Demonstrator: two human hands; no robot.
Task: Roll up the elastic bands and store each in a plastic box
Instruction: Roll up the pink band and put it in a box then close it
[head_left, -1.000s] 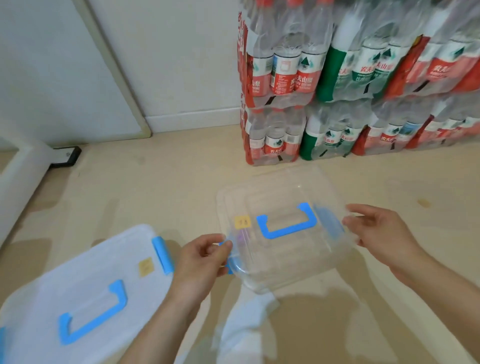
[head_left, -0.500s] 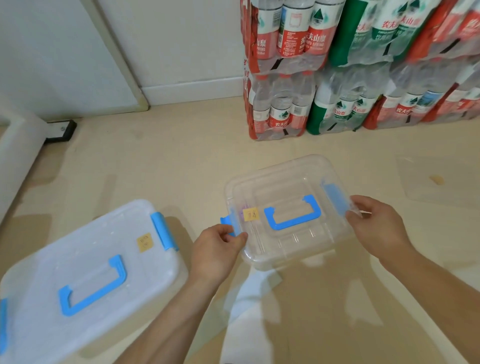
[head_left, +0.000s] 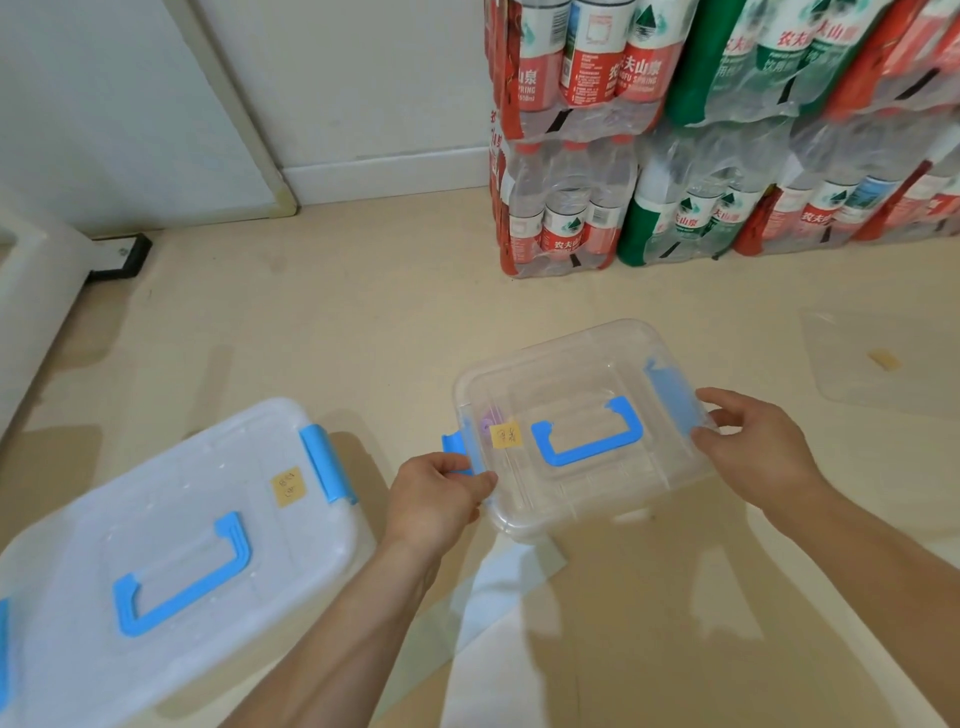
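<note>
Clear plastic, your small box (head_left: 582, 426) sits on the floor (head_left: 363, 322) between your hands. Your left hand (head_left: 436, 499) pinches the blue latch (head_left: 460, 452) at its left end; your right hand (head_left: 753, 452) rests with its fingers spread against the right latch (head_left: 670, 395), partly covering it. Through the lid, beside the yellow sticker (head_left: 506, 435), a pale purple shape (head_left: 491, 421) shows, too blurred to identify. To your left the larger frosted box (head_left: 171, 561) is cut off by the frame edge, contents hidden.
</note>
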